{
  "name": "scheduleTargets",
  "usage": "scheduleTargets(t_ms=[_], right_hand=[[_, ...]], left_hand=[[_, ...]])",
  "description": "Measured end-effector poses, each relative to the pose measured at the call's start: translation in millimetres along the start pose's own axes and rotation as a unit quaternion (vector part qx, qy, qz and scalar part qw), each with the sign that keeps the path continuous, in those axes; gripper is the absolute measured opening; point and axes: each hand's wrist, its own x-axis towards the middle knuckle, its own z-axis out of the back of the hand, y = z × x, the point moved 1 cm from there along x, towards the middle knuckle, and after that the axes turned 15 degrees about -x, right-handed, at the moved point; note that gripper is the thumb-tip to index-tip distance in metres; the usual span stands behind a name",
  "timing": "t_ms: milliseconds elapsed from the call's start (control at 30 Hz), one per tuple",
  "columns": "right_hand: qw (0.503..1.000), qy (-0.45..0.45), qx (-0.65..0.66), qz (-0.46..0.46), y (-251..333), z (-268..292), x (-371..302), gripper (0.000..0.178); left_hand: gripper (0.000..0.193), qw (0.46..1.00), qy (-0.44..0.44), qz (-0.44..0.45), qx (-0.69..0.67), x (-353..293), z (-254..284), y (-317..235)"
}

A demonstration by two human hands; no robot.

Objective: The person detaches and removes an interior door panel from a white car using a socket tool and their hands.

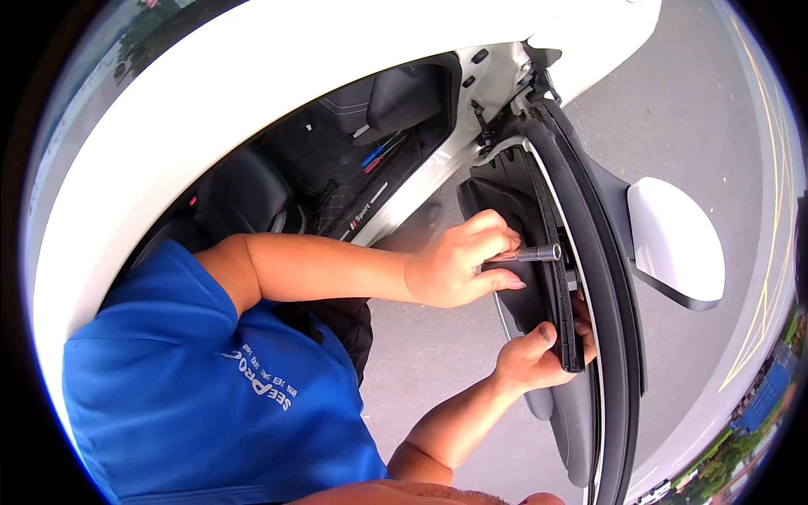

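An open car door with a black inner trim panel (539, 210) stands in front of me. My left hand (454, 261) is closed on a slim metal socket tool (539, 253), its round socket end pointing at the panel's upper edge. Lower down, my right hand (547, 358) grips the end of a thick black edge piece (571, 337) of the panel. Its thumb lies on the near side, and its fingers reach into the gap between this piece and the door frame (608, 278), partly hidden.
A white side mirror (677, 240) juts from the door's outer side. Inside the white car, a blue-handled tool (371, 156) and a red-handled one (374, 166) lie near the sill, by a dark seat (244, 189). Grey pavement (412, 337) shows below.
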Motion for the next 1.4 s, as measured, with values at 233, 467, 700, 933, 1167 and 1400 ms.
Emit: scheduleTargets(t_ms=[233, 467, 700, 933, 1167, 1400], right_hand=[[1.0, 0.023, 0.009, 0.011, 1.9, 9.5, -1.5, 0.057], [0.998, 0.033, -0.012, 0.042, 3.6, 8.9, 1.0, 0.055], [0.998, 0.017, 0.014, 0.054, -0.5, 2.4, -5.0, 0.058], [0.995, 0.05, 0.091, -0.01, 5.9, 1.0, -3.5, 0.066], [0.982, 0.064, 0.165, -0.059, 7.0, 2.2, -2.4, 0.079], [0.981, -0.03, 0.173, -0.081, 8.8, -3.8, 6.7, 0.07]], left_hand=[[0.04, 0.998, -0.017, 0.002, -0.053, -11.6, -2.1, 1.5], [0.044, 0.996, -0.058, -0.003, -0.075, -8.9, -13.5, 9.0], [0.045, 0.997, -0.006, 0.012, -0.079, -14.9, 0.8, 15.2], [0.047, 0.998, -0.002, 0.008, -0.067, -17.1, 3.1, 17.2], [0.065, 0.993, 0.053, 0.025, -0.099, -25.3, 12.1, 18.5], [0.057, 0.991, 0.079, 0.054, -0.089, -19.7, 17.9, 13.5]])
